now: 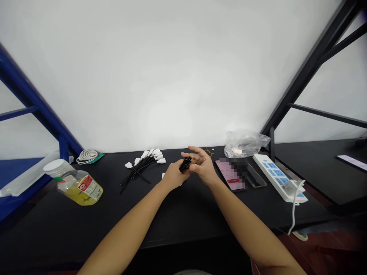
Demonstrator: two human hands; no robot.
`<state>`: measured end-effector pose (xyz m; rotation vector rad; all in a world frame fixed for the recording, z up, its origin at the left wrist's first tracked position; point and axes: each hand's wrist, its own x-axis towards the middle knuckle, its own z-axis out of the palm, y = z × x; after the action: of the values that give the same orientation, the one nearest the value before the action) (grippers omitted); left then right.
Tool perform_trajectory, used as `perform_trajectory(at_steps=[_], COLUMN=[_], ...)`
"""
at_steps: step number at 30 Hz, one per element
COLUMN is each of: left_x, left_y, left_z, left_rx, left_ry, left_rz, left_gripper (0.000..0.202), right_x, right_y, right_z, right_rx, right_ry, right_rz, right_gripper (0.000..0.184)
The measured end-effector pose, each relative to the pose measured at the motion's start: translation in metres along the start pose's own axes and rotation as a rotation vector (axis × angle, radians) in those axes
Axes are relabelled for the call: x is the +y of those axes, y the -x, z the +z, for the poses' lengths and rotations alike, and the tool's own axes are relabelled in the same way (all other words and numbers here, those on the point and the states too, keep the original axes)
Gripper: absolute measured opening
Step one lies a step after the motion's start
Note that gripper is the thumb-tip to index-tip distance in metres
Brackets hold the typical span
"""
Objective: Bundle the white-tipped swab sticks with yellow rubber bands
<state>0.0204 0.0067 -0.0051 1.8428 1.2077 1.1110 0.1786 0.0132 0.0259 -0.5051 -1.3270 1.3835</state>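
My left hand is closed around a small bundle of black cable ties held above the black table. My right hand is right beside it, fingers curled, with a thin yellow rubber band at its fingertips against the bundle. A pile of black ties with white tag heads lies on the table just left of my hands. Something white lies partly hidden under my left hand.
A tipped plastic bottle of yellow liquid lies at the left. A coiled white cable sits at the back left. Right of my hands are a phone, a clear plastic bag and a white power strip.
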Motion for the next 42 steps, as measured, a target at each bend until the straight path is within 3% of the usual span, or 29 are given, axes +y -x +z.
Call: perform_trajectory(at_steps=[8,12,18,24,29,35,42], left_x=[-0.001,-0.007,-0.002,-0.009,-0.016,-0.024,-0.023], left_y=[0.000,0.000,0.000,-0.004,-0.006,-0.005,-0.006], left_z=[0.002,0.005,-0.004,-0.002,0.001,-0.002,-0.005], left_rx=[-0.023,-0.002,-0.054,0.061,0.066,0.101,0.118], left_ry=[-0.233,-0.374,-0.173,0.059,0.138,0.109,0.164], left_rz=[0.032,0.084,-0.013,0.020,0.040,0.098,0.017], left_gripper=[0.024,0.033,0.043,0.031,0.023,0.021,0.031], right_x=[-0.002,-0.001,0.002,0.004,0.001,0.002,0.009], right_y=[0.008,0.010,0.009,0.006,0.005,0.002,0.001], right_z=[0.012,0.015,0.010,-0.001,-0.002,-0.004,-0.003], right_rx=[0.046,0.060,0.121,0.112,0.095,0.050,0.073], right_ry=[0.225,0.449,0.780,1.111,1.114,0.942,0.782], right_rz=[-0.143,-0.118,-0.123,-0.167,-0.132,-0.080,-0.044], right_gripper=[0.077,0.065,0.078,0.096,0.091,0.079,0.069])
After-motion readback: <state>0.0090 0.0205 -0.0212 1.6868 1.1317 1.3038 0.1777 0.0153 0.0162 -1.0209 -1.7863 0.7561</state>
